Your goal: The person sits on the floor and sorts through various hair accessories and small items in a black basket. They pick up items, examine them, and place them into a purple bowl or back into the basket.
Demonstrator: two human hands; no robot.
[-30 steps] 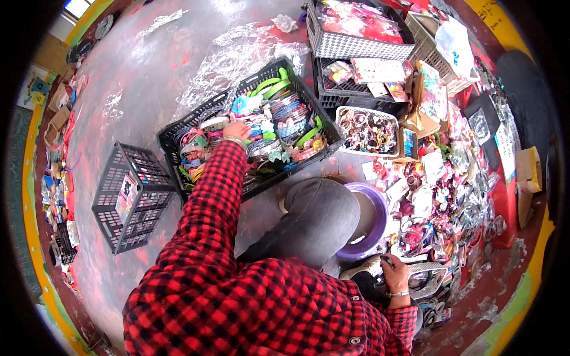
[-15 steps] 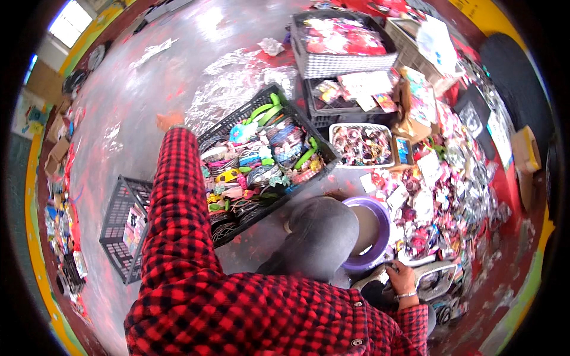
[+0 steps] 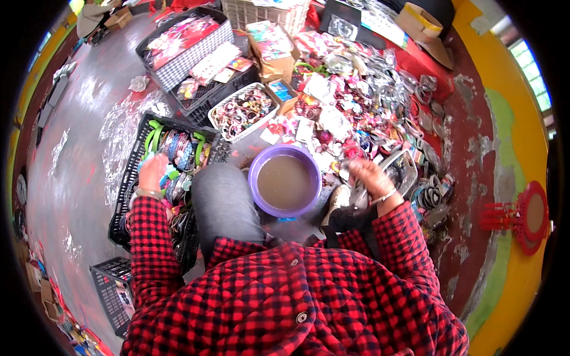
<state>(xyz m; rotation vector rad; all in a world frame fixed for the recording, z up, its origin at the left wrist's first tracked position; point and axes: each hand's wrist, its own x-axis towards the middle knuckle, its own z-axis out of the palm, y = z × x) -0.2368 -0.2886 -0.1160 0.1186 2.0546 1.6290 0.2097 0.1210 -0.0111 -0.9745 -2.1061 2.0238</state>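
Left hand over headbands in black crate by left knee; blurred, can't tell if gripping any. Right hand half-curled beside trinket heap, hold unclear too. Purple basin of murky water sits between hands, close to left knee! Stray knock could slop it, soaking trinket heap. Hasty tug might snag close-packed headbands, flicking neighbours over crate rim.
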